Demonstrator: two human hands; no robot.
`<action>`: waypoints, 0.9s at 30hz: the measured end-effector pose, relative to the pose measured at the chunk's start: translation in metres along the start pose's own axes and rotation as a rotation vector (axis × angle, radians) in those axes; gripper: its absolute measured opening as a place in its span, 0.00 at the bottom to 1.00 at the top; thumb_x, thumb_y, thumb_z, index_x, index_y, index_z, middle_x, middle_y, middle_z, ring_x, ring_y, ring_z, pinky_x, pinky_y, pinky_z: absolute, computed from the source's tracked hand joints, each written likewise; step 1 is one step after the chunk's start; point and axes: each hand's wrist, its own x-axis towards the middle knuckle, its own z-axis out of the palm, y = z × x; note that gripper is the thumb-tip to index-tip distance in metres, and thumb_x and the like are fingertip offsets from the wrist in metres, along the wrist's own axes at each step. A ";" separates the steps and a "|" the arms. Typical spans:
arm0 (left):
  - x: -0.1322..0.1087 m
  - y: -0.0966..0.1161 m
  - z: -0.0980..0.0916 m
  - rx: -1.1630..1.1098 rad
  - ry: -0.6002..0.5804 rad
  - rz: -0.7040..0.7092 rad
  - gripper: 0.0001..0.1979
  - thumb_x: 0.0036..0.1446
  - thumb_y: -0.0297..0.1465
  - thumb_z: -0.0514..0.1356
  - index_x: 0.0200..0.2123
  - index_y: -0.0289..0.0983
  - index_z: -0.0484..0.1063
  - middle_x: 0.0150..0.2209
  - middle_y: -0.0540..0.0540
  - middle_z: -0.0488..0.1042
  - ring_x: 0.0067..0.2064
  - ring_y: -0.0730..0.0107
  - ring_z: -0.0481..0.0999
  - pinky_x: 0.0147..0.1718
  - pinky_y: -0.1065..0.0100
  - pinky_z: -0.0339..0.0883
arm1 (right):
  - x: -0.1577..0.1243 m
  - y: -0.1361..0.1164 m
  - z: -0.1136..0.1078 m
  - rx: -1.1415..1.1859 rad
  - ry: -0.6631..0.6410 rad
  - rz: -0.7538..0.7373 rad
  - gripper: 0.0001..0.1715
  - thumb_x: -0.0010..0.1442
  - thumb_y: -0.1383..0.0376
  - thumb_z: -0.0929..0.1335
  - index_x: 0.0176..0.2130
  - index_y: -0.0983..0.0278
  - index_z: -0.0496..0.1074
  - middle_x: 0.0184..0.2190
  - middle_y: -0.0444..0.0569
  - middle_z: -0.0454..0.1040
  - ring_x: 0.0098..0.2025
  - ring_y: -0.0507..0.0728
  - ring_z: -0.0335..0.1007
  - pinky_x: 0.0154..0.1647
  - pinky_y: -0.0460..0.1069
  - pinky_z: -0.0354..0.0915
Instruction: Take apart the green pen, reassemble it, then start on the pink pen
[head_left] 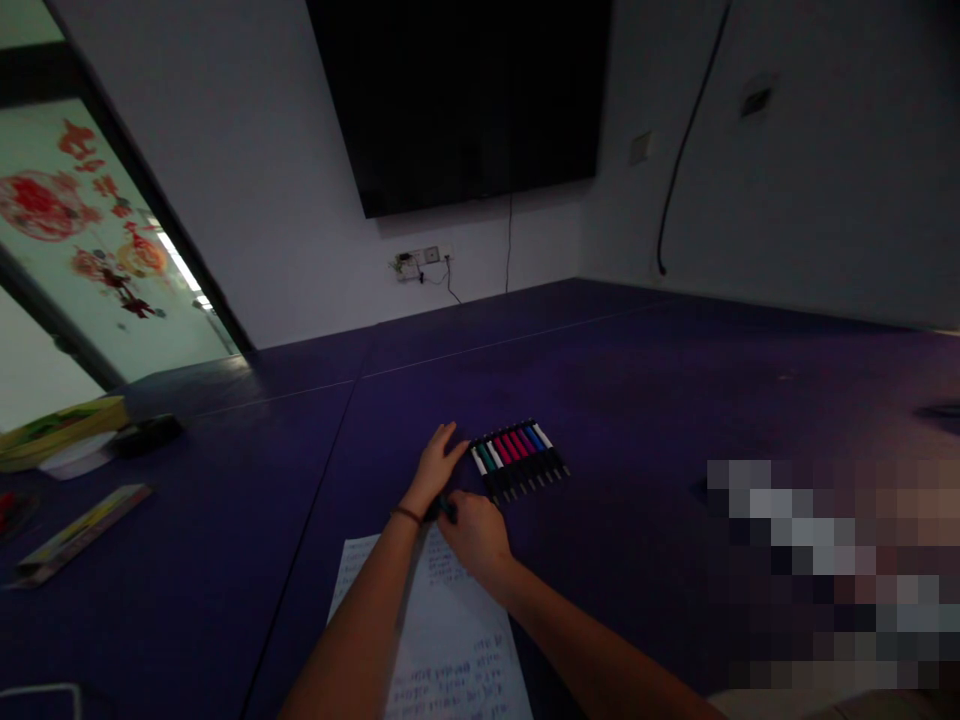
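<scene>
A row of several pens (519, 460) with black, green, red, blue and white barrels lies side by side on the dark purple table (645, 400). My left hand (437, 466) rests flat on the table just left of the row, fingers stretched toward it. My right hand (476, 535) sits below the row, fingers closed round a dark pen (447, 507) whose end pokes out between the two hands. Both forearms lie over a handwritten sheet of paper (442, 630). A thin band circles my left wrist.
A large dark screen (465, 90) hangs on the far wall above a socket with cables. At the left table edge lie a yellow-green pouch (60, 430), a dark object (150, 435) and a flat printed box (79, 530). A blurred patch covers the right.
</scene>
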 end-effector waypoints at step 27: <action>-0.006 -0.007 -0.023 -0.655 -0.101 -0.490 0.07 0.43 0.21 0.60 0.28 0.31 0.66 0.21 0.51 0.69 0.21 0.81 0.68 0.27 0.75 0.66 | 0.001 0.004 -0.010 -0.198 0.091 0.030 0.09 0.56 0.67 0.61 0.38 0.65 0.68 0.34 0.51 0.71 0.38 0.56 0.66 0.33 0.46 0.57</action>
